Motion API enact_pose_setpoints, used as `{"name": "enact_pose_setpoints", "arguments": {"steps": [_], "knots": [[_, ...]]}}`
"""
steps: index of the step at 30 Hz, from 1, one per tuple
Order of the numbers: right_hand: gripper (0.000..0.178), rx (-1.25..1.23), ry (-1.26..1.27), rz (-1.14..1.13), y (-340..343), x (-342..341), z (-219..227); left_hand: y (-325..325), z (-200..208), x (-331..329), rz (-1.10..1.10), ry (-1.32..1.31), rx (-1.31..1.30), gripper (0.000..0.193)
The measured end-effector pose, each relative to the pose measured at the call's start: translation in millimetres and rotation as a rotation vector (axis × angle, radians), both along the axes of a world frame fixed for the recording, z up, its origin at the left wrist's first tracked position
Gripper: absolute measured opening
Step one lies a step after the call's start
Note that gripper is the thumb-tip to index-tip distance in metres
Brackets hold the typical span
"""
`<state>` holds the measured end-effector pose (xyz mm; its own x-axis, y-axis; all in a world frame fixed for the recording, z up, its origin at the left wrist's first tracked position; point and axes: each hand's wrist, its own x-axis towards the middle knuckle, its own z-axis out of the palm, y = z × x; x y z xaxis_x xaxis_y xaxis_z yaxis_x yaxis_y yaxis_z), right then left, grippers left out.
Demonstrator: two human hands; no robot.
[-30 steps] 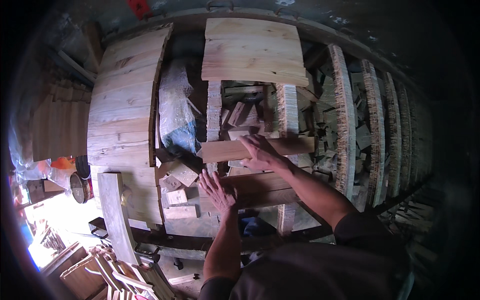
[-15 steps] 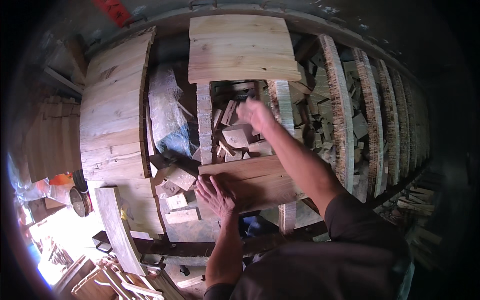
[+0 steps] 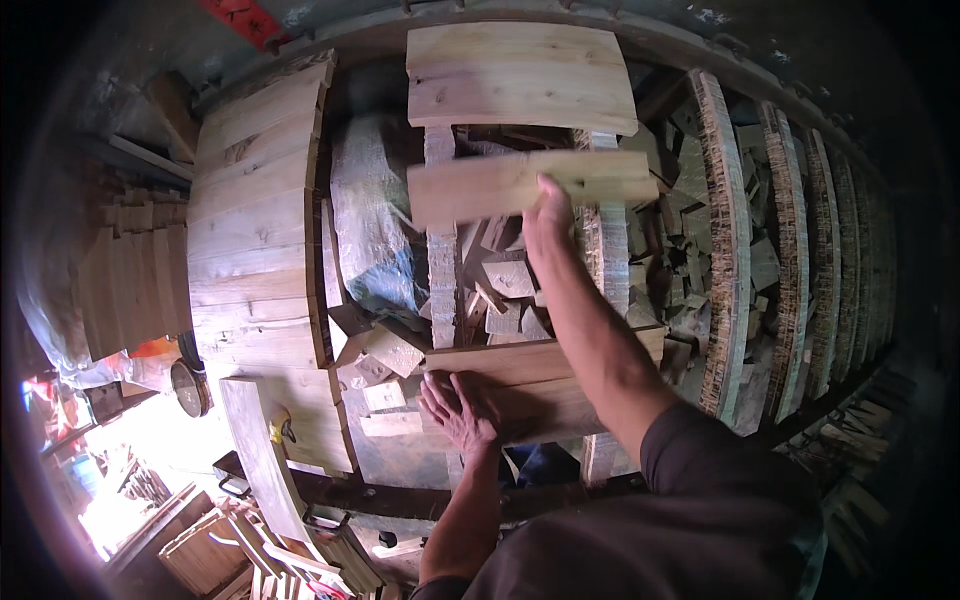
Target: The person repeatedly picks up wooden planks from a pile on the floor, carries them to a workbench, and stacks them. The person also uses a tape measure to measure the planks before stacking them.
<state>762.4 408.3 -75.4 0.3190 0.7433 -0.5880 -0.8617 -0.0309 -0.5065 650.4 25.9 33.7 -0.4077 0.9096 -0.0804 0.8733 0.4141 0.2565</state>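
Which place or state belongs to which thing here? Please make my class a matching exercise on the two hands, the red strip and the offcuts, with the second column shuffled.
Things
1. left hand
2. right hand
3. red strip
4. offcuts

Places and states
A. in the gaps between the bars
B. fingers spread, on the near board
C. near the top left of the view
D. gripping the loose board

Pairs: 1-B, 2-D, 3-C, 4-A

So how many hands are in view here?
2: the left hand rests on the near wood panel; the right hand grips a plank farther out. No others show.
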Motion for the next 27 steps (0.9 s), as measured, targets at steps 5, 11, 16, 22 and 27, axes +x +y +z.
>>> {"name": "enact_pose_setpoints", "arguments": {"steps": [5, 11, 16, 22, 27], "knots": [[0.033, -0.415, -0.055, 0.077, -109, -25, 104, -6, 6, 0, 0.046, -0.031, -0.009, 0.067], [0.025, -0.441, 0.169, 0.384, -170, 17, 123, -5, -1, 0, 0.027, -0.015, -0.02, 0.067], [0.015, -0.101, 0.16, 0.452, -98, 10, 162, -8, 4, 1, 0.051, -0.011, -0.056, 0.066], [0.009, -0.133, 0.005, 0.419, 41, -13, 81, -10, -5, -3, 0.033, -0.042, -0.008, 0.066], [0.015, -0.194, 0.015, 0.431, 76, -27, 54, -7, 6, -3, 0.037, -0.056, -0.02, 0.063]]}}
